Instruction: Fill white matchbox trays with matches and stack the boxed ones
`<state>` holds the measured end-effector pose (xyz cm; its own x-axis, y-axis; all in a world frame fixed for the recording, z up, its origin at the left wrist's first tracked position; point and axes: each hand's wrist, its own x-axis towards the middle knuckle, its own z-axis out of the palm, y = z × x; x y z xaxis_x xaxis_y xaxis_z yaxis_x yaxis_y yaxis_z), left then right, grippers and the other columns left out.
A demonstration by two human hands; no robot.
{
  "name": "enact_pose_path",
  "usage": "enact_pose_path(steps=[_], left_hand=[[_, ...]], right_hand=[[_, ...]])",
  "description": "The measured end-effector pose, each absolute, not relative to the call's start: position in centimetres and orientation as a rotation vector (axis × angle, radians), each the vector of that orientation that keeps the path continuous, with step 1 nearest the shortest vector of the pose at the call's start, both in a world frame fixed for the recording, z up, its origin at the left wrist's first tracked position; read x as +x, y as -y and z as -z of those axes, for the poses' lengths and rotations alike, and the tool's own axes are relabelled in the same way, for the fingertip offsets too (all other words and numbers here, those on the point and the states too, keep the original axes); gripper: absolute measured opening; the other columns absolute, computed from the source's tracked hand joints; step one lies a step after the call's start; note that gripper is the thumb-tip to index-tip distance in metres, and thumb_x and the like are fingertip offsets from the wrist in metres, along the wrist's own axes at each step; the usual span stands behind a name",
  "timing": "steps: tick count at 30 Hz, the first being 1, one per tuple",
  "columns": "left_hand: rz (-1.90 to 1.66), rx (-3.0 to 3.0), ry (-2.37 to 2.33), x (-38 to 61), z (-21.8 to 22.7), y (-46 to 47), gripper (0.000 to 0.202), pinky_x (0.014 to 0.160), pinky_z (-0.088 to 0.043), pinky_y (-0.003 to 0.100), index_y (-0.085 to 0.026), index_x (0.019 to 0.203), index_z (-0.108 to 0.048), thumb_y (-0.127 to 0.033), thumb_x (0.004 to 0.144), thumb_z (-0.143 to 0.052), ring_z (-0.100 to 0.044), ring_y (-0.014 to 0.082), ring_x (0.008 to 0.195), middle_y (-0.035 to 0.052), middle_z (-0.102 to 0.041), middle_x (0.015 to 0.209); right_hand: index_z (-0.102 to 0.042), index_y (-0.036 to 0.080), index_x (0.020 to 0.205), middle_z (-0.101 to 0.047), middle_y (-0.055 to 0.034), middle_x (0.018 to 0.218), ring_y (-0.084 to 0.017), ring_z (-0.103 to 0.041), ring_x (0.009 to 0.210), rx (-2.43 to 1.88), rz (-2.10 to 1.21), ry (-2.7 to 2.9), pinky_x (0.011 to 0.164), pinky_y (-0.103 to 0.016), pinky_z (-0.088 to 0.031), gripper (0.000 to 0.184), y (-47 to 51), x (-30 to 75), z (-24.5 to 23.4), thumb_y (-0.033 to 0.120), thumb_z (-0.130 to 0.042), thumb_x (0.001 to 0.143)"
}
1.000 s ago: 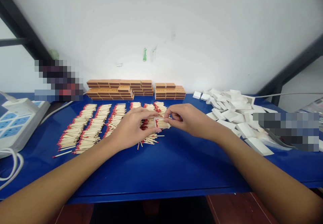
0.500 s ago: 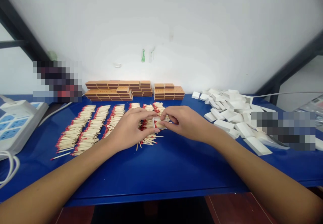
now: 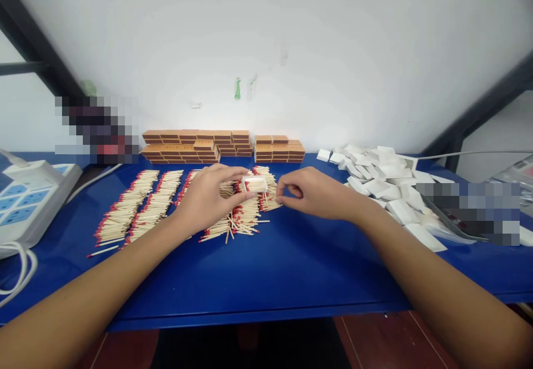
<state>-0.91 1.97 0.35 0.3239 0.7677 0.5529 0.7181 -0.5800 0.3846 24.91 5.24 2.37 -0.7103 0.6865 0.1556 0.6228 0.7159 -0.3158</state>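
Note:
Between the thumb and fingers of my left hand (image 3: 212, 194) is a small white matchbox tray (image 3: 261, 191), tilted so its inside shows. Several matches with red heads lie inside it. My right hand (image 3: 310, 191) is just right of the tray, apart from it, with fingers curled and the fingertips together beside the rightmost row of matches (image 3: 268, 198). Whether anything is pinched in those fingertips I cannot make out. Below the tray and left hand, more matches (image 3: 245, 216) lie in a loose heap, partly covered by the hand.
Further rows of matches (image 3: 127, 208) lie at the left. Stacked brown matchboxes (image 3: 179, 150) line the wall. A pile of white trays (image 3: 383, 175) is at the right, and a white power strip (image 3: 35, 213) at the left on the blue table (image 3: 258, 280).
My right hand has drawn back to the right, off the tray. My left hand has raised and tilted the tray, so the matches inside are now visible.

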Motion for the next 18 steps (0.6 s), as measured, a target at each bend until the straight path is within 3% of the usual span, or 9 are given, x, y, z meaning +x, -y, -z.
enact_pose_path(steps=[8, 18], left_hand=[[-1.083, 2.504, -1.418, -1.0, -0.3, -2.0, 0.041, 0.096, -0.052, 0.039, -0.024, 0.118, -0.073, -0.048, 0.085, -0.078, -0.069, 0.025, 0.107, 0.0045, -0.076, 0.116], [-1.082, 2.561, -1.407, -1.1, 0.0, -2.2, 0.042, 0.097, -0.052, 0.04, -0.024, 0.119, -0.074, -0.048, 0.085, -0.078, -0.069, 0.0253, 0.107, 0.0053, -0.076, 0.118]], right_hand=[[-0.07, 0.019, 0.081, -0.059, 0.0026, 0.066, -0.011, -0.045, 0.057, -1.045, -0.545, 2.777, 0.06, -0.028, -0.03, 0.011, -5.1, 24.6, -1.9, 0.015, -0.06, 0.086], [-0.07, 0.02, 0.081, -0.06, 0.0009, 0.07, -0.012, -0.047, 0.058, -1.124, -0.608, 2.8, 0.058, -0.028, -0.031, 0.015, -5.5, 25.6, -2.4, 0.032, -0.064, 0.088]])
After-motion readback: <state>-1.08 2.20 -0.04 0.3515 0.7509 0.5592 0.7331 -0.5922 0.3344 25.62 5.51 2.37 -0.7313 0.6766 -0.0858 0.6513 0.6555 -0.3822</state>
